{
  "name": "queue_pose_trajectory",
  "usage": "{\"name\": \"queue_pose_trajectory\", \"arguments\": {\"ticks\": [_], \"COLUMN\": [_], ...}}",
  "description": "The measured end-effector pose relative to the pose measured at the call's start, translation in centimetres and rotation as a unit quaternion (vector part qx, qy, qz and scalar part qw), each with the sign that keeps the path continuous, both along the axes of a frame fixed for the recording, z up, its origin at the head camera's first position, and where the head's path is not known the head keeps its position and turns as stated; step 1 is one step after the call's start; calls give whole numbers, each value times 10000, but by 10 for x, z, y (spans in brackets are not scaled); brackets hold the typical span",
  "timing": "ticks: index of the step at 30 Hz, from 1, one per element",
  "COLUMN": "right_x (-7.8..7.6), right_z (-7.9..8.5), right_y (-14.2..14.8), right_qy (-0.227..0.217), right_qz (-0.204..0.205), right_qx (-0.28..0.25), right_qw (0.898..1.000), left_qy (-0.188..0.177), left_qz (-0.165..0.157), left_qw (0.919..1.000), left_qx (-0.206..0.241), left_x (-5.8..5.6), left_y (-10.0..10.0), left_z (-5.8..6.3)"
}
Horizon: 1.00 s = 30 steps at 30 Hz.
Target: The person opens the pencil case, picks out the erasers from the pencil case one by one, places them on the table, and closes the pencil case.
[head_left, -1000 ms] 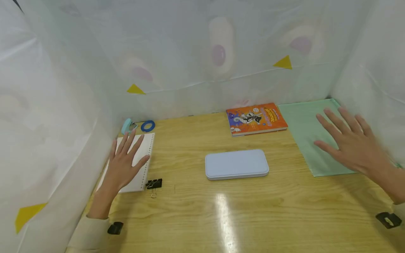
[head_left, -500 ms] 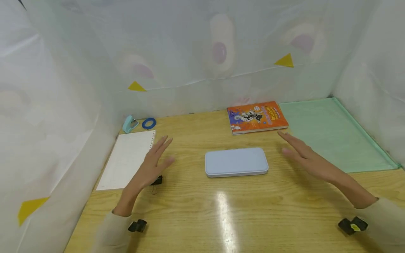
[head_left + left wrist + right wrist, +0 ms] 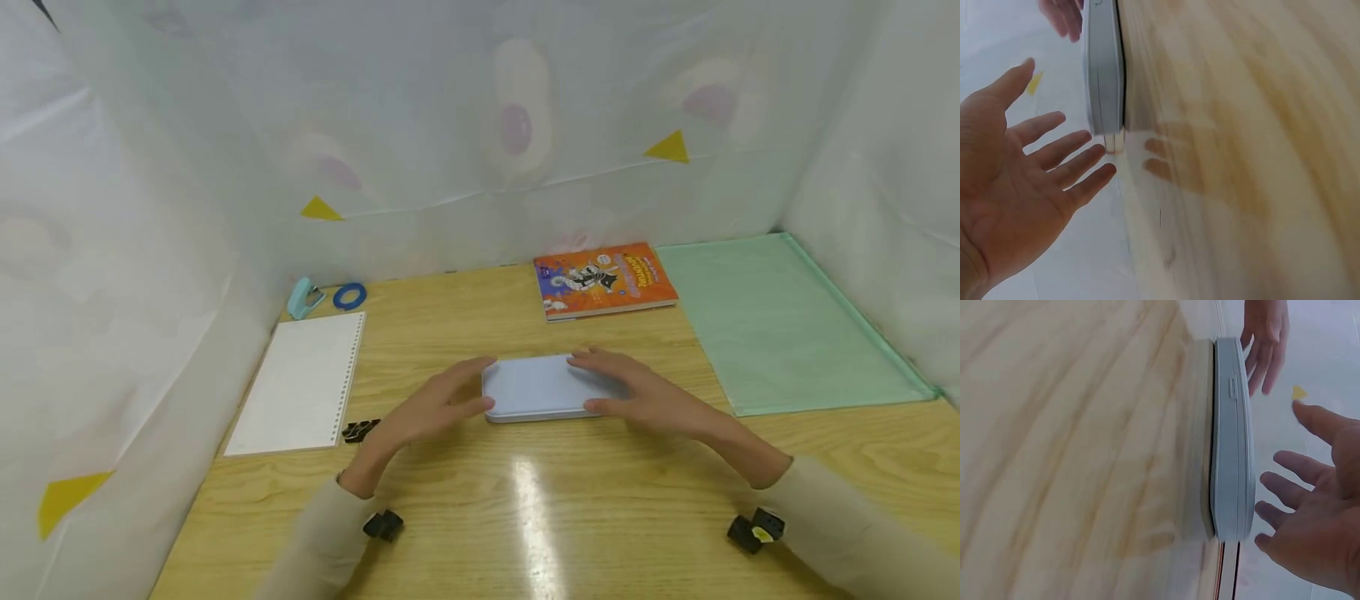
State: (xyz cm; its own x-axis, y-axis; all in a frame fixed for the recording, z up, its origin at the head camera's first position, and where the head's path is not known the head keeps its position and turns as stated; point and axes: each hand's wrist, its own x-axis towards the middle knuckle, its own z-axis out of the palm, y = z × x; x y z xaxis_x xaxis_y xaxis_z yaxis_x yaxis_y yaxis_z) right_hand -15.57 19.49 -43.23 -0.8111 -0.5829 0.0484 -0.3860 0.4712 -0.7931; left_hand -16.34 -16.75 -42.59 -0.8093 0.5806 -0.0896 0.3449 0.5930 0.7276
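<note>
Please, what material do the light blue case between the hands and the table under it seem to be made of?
The case looks like painted metal or hard plastic, matte pale blue: rounded corners, a thin seam around its side and a small latch in the right wrist view; which of the two cannot be told. The table looks like wood or wood-look laminate with a glossy finish: yellow grain lines and a bright light reflection.

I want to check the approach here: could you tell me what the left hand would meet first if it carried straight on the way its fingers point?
Most likely the pale blue case: the left hand points at its near left end, apparently just short of contact.
</note>
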Motion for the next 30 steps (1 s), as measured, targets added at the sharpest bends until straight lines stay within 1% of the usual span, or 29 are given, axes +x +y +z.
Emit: {"name": "queue_pose_trajectory", "arguments": {"ticks": [3, 6, 10, 13, 15, 18, 22, 26, 28, 30], "right_x": [-3, -7, -10, -11, -11, -14, -19, -24, -25, -25], "right_z": [-5, -8, -8, -6, -3, 2, 9, 16, 17, 17], "right_y": [-12, -22, -31, -35, -36, -35, -32, -31, -31, -32], "right_qy": [486, 814, 1264, 1620, 1746, 1717, 1368, 1069, 1041, 1105], "right_qz": [227, 405, 483, 490, 522, 612, 793, 1028, 1127, 1209], "right_qx": [264, 547, 894, 991, 1001, 1078, 1145, 958, 836, 735], "right_qw": [9982, 9944, 9868, 9806, 9781, 9773, 9808, 9843, 9846, 9838], "left_qy": [78, 214, 329, 377, 402, 313, 160, 112, 89, 83], "left_qz": [-155, -248, -368, -383, -345, -237, -15, 191, 256, 300], "left_qw": [9995, 9976, 9938, 9922, 9922, 9931, 9946, 9972, 9980, 9983], "left_qx": [-254, -604, -999, -1122, -1132, -1105, -1024, -718, -575, -486], "left_x": [-3, -5, -7, -6, -5, -5, -6, -10, -12, -13], "left_y": [12, 22, 32, 37, 39, 42, 45, 44, 43, 41], "left_z": [-1, -2, -4, -4, -2, -1, -2, -4, -3, -2]}}
